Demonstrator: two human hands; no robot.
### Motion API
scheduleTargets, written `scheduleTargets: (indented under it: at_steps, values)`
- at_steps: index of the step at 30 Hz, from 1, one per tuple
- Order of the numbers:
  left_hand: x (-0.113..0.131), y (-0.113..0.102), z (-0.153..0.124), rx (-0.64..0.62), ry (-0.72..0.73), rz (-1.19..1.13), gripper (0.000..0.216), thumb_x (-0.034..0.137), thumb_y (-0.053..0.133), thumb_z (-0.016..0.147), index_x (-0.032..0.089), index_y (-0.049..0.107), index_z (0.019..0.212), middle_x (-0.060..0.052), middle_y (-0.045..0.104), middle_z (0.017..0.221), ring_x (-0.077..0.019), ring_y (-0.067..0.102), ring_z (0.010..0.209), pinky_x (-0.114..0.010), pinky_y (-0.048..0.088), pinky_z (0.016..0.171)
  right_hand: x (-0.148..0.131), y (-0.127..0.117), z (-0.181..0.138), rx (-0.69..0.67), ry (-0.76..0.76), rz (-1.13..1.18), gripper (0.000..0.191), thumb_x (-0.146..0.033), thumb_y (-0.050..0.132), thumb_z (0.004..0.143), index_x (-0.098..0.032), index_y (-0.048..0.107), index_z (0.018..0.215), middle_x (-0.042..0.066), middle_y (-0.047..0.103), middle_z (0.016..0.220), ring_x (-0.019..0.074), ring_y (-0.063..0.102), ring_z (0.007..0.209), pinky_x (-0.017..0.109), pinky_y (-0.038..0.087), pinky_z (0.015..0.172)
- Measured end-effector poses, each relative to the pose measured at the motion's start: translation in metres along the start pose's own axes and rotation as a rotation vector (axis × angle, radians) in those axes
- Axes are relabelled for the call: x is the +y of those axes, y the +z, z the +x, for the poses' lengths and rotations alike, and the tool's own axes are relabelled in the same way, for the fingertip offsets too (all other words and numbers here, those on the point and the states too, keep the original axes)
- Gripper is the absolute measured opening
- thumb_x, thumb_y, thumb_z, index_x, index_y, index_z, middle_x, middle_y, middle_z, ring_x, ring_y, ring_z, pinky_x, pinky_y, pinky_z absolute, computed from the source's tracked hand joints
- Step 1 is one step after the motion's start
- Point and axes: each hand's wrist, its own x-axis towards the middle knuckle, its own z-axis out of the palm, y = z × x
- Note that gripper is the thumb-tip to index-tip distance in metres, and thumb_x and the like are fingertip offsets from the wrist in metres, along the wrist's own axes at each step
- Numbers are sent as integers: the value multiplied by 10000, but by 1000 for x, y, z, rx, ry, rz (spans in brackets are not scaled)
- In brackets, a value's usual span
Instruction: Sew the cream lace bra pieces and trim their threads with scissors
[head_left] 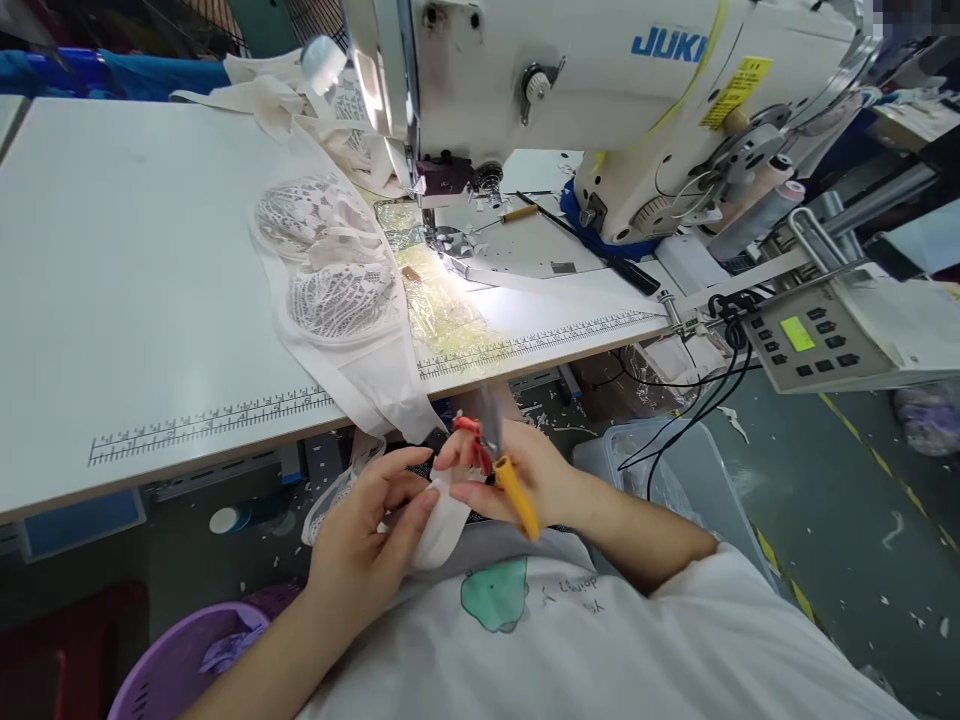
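A white lace bra (341,345) lies across the table's front edge, its lower end hanging towards my lap. My left hand (375,525) pinches a white fabric piece (444,528) between thumb and fingers, just below the edge. Whether that piece joins the bra is hidden by the hands. In my right hand (547,470) are small scissors (519,498) with an orange handle and a red part; the blades point up and are blurred. The right thumb and fingertips also come close to the fabric's upper edge, beside the left thumb.
A JUKI sewing machine (570,80) stands on the white table (135,270), its lamp lighting the needle area. White tape runs from a metal guide (671,310) to the needle. A control box (821,335) sits right. Below are a clear bin (637,440) and a purple basket (161,665).
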Motion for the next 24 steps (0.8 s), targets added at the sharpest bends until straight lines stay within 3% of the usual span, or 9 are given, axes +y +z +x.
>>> scheduleTargets:
  at_steps: [2,6,11,16,24]
  values:
    - [-2,2,1,-5,23,-18,284,330,725,715,243,689,983,-14,724,678,-174,628,589,-225,415,504,-1,4,4,-73,64,-7,263,-405,623,823,-224,434,801,24,603,818,152,566,704,281,488,636]
    - [-5,-5,12,-169,94,64,214,323,706,718,252,700,919,-39,747,731,-209,682,633,-231,441,489,-2,1,4,-103,76,-140,206,-303,624,783,-224,434,786,17,605,802,161,570,730,291,501,675]
    - [-16,-36,32,-347,277,457,225,431,561,792,278,726,791,-44,758,751,-242,676,680,-281,450,604,-3,-22,-6,114,-83,-237,150,-190,578,786,-228,433,789,19,591,797,167,587,728,318,496,693]
    - [-30,-61,40,-387,261,558,286,481,533,809,270,700,713,-41,732,693,-240,647,651,-297,424,665,-4,-39,-21,245,-102,-210,194,-96,561,812,-246,442,844,0,594,813,157,590,720,316,490,657]
    - [-27,-52,33,-413,209,574,303,488,524,800,258,661,659,-43,686,624,-238,595,624,-320,380,652,15,-45,-37,316,20,-384,164,-135,575,825,-248,457,848,16,614,822,176,617,727,335,498,655]
